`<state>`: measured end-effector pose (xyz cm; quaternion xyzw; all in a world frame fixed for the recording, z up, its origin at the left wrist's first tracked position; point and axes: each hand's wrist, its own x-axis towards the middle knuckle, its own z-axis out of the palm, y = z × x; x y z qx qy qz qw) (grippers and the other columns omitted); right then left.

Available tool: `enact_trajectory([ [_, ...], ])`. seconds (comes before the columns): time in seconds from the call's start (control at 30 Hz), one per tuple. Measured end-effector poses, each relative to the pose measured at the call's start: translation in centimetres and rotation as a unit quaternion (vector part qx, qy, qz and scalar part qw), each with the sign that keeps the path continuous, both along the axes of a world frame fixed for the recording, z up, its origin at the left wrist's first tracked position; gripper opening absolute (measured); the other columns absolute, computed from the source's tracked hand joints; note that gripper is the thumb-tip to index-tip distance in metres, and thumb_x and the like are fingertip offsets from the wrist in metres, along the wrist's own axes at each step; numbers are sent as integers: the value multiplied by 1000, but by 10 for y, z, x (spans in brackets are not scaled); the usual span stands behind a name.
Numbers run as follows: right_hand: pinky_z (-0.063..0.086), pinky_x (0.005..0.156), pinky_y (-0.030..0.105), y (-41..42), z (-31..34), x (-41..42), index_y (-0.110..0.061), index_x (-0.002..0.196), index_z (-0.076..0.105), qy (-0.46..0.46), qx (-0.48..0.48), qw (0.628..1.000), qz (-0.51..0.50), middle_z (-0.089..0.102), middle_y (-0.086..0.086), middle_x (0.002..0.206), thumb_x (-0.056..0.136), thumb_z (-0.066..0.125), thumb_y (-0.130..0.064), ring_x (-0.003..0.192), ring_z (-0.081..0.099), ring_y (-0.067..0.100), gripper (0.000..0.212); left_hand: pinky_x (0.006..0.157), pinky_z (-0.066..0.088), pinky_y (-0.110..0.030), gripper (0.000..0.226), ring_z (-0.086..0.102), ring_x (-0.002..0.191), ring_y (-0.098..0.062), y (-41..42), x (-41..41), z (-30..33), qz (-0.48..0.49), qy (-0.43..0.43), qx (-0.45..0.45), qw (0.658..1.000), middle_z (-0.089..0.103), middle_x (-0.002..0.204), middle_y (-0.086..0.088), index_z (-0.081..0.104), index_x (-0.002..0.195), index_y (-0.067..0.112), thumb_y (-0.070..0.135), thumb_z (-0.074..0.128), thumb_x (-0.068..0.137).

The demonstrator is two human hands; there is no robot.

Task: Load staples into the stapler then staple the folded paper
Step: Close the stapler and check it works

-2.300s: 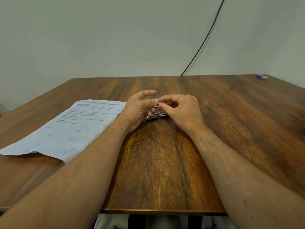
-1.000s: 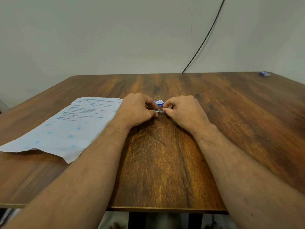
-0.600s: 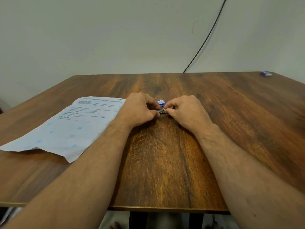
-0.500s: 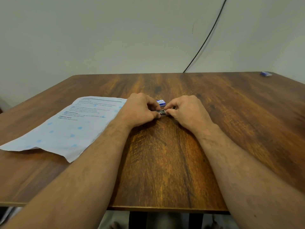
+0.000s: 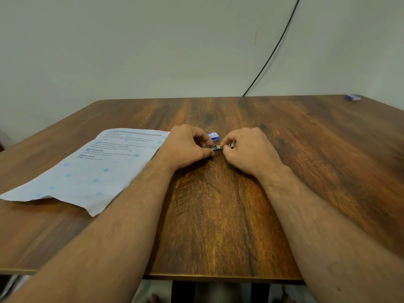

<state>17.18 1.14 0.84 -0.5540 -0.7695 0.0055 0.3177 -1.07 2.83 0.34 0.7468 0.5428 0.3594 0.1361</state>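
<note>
A small metal stapler (image 5: 215, 148) lies on the wooden table (image 5: 218, 215) between my two hands. My left hand (image 5: 185, 147) pinches its left end with thumb and fingers. My right hand (image 5: 249, 149) has its fingertips closed on the right end, where a bit of metal shows. Most of the stapler is hidden by my fingers, and I cannot tell whether it is open. Just behind it stands a small blue and white staple box (image 5: 213, 136). The printed paper (image 5: 91, 169) lies flat on the table to the left, its right edge under my left wrist.
Another small blue item (image 5: 352, 97) lies at the table's far right corner. A black cable (image 5: 271, 53) runs down the wall behind the table. The table's front edge is close below my forearms.
Earlier both hands were lifted above the stapler, pinching something small. They have since come down onto the stapler and have stayed there almost still for the last second.
</note>
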Motion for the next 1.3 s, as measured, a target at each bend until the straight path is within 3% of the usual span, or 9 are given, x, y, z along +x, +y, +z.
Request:
enact_trajectory([
  [0.2, 49, 72, 29, 2, -1, 0, -25, 92, 79, 2, -15, 1000, -6, 72, -3, 80, 84, 58, -20, 73, 58, 16, 23, 66, 50, -11, 20, 62, 63, 6, 3, 0, -3, -16, -17, 6, 1000, 73, 73, 12, 79, 80, 27, 20, 91, 66],
  [0.37, 51, 75, 30, 4, -5, -2, -29, 94, 78, 5, -6, 999, 45, 45, -15, 57, 80, 59, -17, 58, 44, 11, 26, 66, 50, -9, 31, 62, 61, 7, 2, 0, -3, -31, -33, 10, 999, 72, 75, 10, 77, 91, 24, 16, 92, 65],
  [0.57, 46, 74, 27, 2, -4, -2, -31, 97, 78, 9, -14, 997, 74, 73, 0, 84, 83, 58, -14, 64, 44, 9, 30, 68, 54, -14, 36, 63, 63, 4, 2, 0, -3, -44, -41, 13, 998, 73, 75, 10, 72, 90, 33, 17, 93, 65],
  [0.73, 50, 81, 31, 3, -5, -1, -33, 99, 77, 9, -22, 995, 93, 76, -3, 95, 85, 55, -14, 74, 54, 10, 32, 68, 54, -14, 41, 63, 63, 3, 1, -1, -2, -56, -53, -1, 997, 73, 78, 8, 71, 91, 33, 15, 94, 63],
  [0.9, 33, 69, 23, -1, -2, 1, -32, 101, 77, 9, -33, 994, 107, 57, -16, 79, 90, 52, -10, 56, 42, -4, 34, 75, 59, -22, 52, 67, 70, -7, 2, -4, -2, -63, -90, -46, 993, 75, 82, 3, 74, 100, 23, 4, 95, 57],
  [0.97, 33, 68, 22, -1, -2, 1, -30, 100, 77, 22, -23, 994, 104, 51, -22, 68, 92, 53, -11, 53, 41, -6, 33, 78, 60, -25, 51, 69, 72, -8, 3, -5, -2, -69, -105, -61, 990, 75, 83, 2, 74, 99, 23, 1, 94, 58],
  [1.07, 43, 63, 29, 0, -2, 1, -27, 97, 75, 66, 25, 995, 67, 47, -17, 55, 89, 56, -14, 52, 44, 3, 25, 73, 56, -17, 46, 67, 67, 0, 4, -5, -2, -61, -114, -76, 989, 73, 82, 5, 73, 98, 23, 0, 91, 63],
  [1.2, 44, 71, 25, 5, -2, 6, -29, 101, 68, 80, 45, 996, 8, 54, -10, 88, 85, 64, -20, 75, 52, 6, 19, 68, 53, -13, 40, 66, 62, 4, 6, -4, -3, -58, -135, -84, 986, 73, 79, 5, 72, 91, 24, -2, 89, 67],
  [1.3, 51, 77, 27, 12, -6, 8, -28, 98, 74, 106, 8, 994, -10, 63, -11, 85, 85, 65, -18, 75, 57, 3, 19, 69, 54, -14, 37, 67, 64, 2, 8, -5, -5, -58, -141, -81, 985, 74, 79, 4, 72, 88, 24, -3, 88, 68],
])
